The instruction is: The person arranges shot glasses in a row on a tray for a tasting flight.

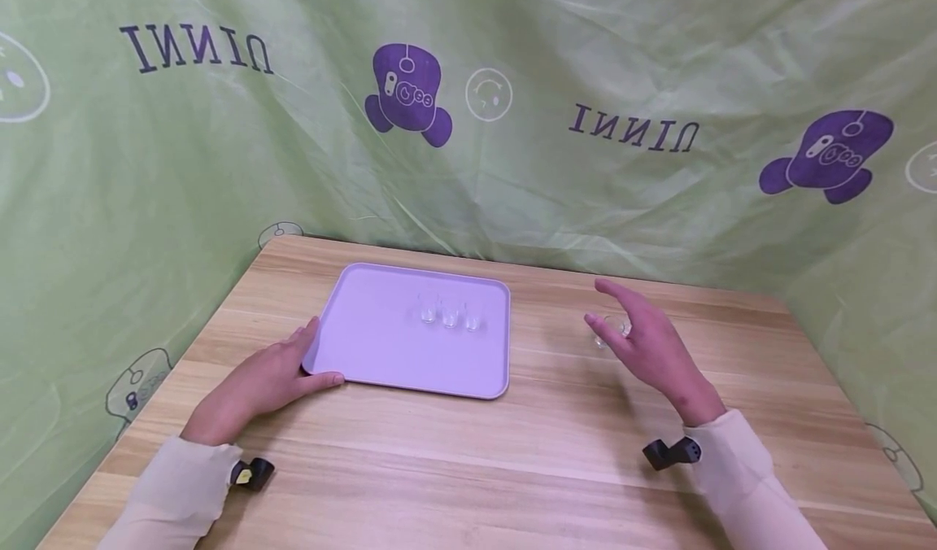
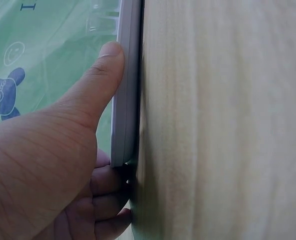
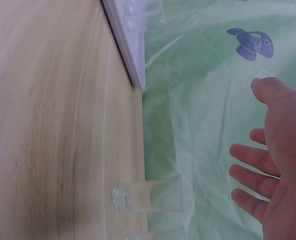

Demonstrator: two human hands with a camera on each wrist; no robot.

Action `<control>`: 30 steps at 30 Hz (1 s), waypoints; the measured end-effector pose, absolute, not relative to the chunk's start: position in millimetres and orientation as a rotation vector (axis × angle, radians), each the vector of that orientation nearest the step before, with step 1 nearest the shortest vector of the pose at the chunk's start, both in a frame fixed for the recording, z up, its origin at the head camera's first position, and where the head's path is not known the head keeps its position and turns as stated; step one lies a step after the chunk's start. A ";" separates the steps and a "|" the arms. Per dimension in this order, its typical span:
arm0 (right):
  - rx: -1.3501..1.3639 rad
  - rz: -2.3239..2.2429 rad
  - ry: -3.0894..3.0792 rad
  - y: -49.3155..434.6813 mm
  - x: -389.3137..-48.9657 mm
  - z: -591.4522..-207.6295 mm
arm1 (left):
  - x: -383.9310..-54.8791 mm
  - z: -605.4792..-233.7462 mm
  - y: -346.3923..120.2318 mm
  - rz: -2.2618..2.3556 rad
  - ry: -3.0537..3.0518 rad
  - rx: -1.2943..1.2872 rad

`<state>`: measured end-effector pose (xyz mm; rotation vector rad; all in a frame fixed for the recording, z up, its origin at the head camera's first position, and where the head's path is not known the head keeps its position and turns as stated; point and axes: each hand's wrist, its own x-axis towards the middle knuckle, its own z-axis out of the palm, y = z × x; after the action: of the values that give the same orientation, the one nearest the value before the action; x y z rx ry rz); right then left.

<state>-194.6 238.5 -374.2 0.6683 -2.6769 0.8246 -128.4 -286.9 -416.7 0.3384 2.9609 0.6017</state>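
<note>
2 glasses [image 3: 153, 196] stand near the right fingers [image 3: 253, 157], lower down.

Tray [image 1: 381, 342] on table [image 1: 468, 460], three glasses [image 1: 450, 316] in a row on tray, more glasses [image 3: 155, 196] on table right of tray, curtain [image 1: 512, 196] behind table.

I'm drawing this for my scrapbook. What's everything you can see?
table: one, light brown, centre
cloth: count unclear, printed green, beyond the table
tray: one, light purple, on the table's left
glasses: three, clear, on the tray
loose glasses: at least two, clear, right of the tray
wrist cameras: two, black, at the wrists
sleeves: two, pale, on the forearms
left hand: one, bare, touching the tray's corner
right hand: one, bare, near the loose glasses
</note>
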 end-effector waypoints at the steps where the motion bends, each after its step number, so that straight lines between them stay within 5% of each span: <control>1: 0.662 0.824 -2.677 240.2 -194.7 -374.1 | -128.3 -416.6 -286.9 0.601 2.961 0.338; 30: 0.533 0.799 -2.740 291.2 -197.1 -383.2 | -128.0 -420.2 -288.4 0.605 2.971 0.346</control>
<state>-197.1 291.2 -383.2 0.5330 -2.7396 0.7993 -128.0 -288.4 -420.2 0.3462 2.9706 0.6046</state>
